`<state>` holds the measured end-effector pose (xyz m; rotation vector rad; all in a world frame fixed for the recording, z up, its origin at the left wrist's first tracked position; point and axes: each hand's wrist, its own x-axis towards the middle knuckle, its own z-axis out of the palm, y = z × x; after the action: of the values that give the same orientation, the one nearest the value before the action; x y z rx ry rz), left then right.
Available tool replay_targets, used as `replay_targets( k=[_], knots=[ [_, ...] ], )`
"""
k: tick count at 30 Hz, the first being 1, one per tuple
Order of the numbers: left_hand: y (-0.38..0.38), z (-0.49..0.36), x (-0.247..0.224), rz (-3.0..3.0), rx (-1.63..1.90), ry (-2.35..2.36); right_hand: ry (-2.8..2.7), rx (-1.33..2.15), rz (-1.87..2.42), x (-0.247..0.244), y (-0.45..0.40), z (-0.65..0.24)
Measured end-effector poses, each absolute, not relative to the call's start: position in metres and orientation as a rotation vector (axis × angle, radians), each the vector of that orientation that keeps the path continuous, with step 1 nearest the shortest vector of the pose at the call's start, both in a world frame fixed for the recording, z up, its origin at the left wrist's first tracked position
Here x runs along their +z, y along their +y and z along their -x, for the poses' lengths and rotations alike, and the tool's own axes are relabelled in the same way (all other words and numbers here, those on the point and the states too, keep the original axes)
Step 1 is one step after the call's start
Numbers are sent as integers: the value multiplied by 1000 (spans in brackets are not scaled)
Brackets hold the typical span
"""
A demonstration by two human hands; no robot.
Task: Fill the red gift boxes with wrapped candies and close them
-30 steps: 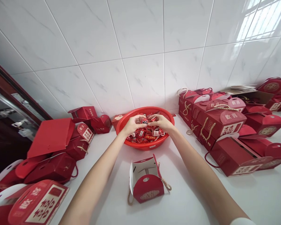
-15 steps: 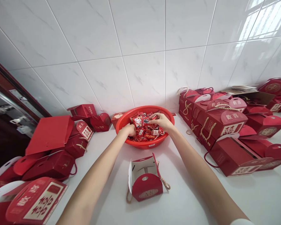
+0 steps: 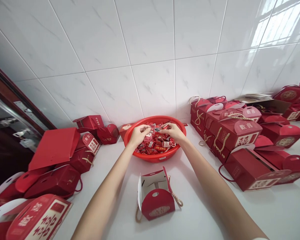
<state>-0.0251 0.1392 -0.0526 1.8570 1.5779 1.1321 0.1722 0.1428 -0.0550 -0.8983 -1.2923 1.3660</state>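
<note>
A red plastic basket [image 3: 155, 159] by the wall holds many small wrapped candies [image 3: 155, 147], mostly red. My left hand [image 3: 139, 135] is over its left side, thumb and fingers pinched at the edge of a red-and-white candy packet [image 3: 149, 135]. Over the right side, the fingers of my right hand [image 3: 175, 132] are closed on a small red wrapped candy [image 3: 166, 127]. Between my forearms a dark red gift box [image 3: 158, 203] stands with its top open. Its white inside shows, and a rope handle hangs at each side.
On the left, several red gift boxes [image 3: 76, 160] stand in a group, with a flat red sheet [image 3: 53, 146] on them. More red boxes [image 3: 230, 130] are stacked on the right. A tiled wall [image 3: 155, 86] rises behind the white tabletop [image 3: 192, 206].
My left hand has risen from among the candies to the packet near the middle of the basket. My right hand has shifted slightly and now shows a small red candy at its fingertips.
</note>
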Motion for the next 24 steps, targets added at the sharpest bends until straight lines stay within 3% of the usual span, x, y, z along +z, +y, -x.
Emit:
replay_targets(
  k=[5,8,15,24],
  knots=[
    [119,24,-53,-1672,1406,1377,-1290,1370,830,-54,144,-173],
    [96,24,-40,-1675,1386,1300,-1269,1375,781,-53,146,-174],
    [15,27,5,-1981,914,1254,-1417,1382,658,-20,119,-181],
    [-26,28,11,-2272,381,1219,-1678,1164,610,28,52,-196]
  ],
)
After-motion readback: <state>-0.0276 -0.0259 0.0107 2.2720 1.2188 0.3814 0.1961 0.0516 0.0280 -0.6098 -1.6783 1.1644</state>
